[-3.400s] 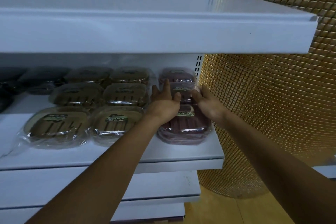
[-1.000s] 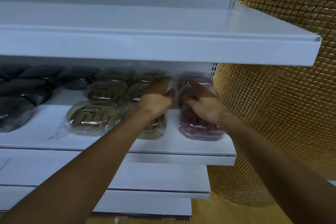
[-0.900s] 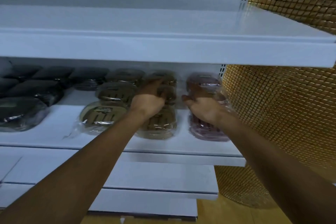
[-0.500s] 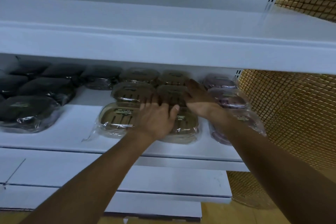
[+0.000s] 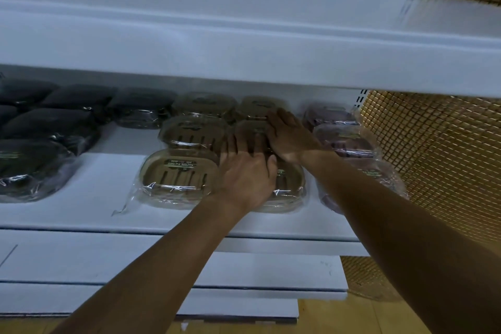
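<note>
— Here, whose hands are on the white shelf [image 5: 103, 198]?
— A shopper's. The left hand [image 5: 245, 176] lies flat on the front brown soap dish [image 5: 291, 188], its fingers [image 5: 231, 145] straight and slightly spread, tips reaching the middle brown soap dish [image 5: 250, 127] at twelve o'clock.
— And the right hand [image 5: 291, 138]?
— Flat too, fingers [image 5: 282, 116] straight and close together, resting on that middle dish. Both plastic-wrapped dishes sit on the shelf.
— Neighbours?
— A labelled brown dish [image 5: 177, 176] at nine o'clock, purple dishes [image 5: 344, 141] at three o'clock, black dishes [image 5: 40, 144] farther toward nine, and a gold mosaic wall [image 5: 439, 157] beyond.
</note>
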Demonstrator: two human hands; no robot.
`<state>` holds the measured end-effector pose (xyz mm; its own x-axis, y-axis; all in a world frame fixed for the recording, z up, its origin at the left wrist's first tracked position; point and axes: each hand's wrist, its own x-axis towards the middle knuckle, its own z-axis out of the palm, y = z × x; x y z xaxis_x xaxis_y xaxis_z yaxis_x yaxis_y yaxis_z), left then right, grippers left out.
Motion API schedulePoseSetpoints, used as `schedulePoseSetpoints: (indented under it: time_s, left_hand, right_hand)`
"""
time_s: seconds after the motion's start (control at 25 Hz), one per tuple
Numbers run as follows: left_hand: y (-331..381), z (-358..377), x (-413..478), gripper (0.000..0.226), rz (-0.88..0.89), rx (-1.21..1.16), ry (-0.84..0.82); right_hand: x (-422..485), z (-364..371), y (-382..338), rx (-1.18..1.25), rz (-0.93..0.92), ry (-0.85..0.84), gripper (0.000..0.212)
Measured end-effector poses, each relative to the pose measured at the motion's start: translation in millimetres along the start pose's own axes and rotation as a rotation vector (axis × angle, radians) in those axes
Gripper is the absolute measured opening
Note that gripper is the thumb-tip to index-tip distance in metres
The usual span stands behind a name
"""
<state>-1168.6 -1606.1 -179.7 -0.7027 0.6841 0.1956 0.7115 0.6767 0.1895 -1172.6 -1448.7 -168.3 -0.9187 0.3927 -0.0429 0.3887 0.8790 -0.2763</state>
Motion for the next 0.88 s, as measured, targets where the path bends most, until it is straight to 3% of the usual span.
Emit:
schedulePoseSetpoints:
  time_s: [0.08, 0.44, 0.68, 0.88]
  left_hand:
    - [3.9, 0.2, 0.3, 0.088, 0.008, 0.011, 0.008]
    - [15.9, 3.9, 3.5, 0.075, -0.052, -0.004, -0.04]
    - [11.7, -3.8, 1.6, 0.063, -0.051, -0.042, -0.101]
    - [-15.5, -24.4, 1.7, 0.059, -0.043, -0.029, 0.013]
  right_hand:
    - [-2.1, -2.9, 3.9, -0.026, -0.002, 0.017, 0.055]
    - [-2.9, 2.6, 12.8, -0.021, -0.011, 0.07, 0.054]
    - [-8.1, -2.8, 7.7, 0.03, 0.018, 0.06, 0.069]
    - [-19.7, -9.2, -14.1, 0.01, -0.082, 0.089, 0.054]
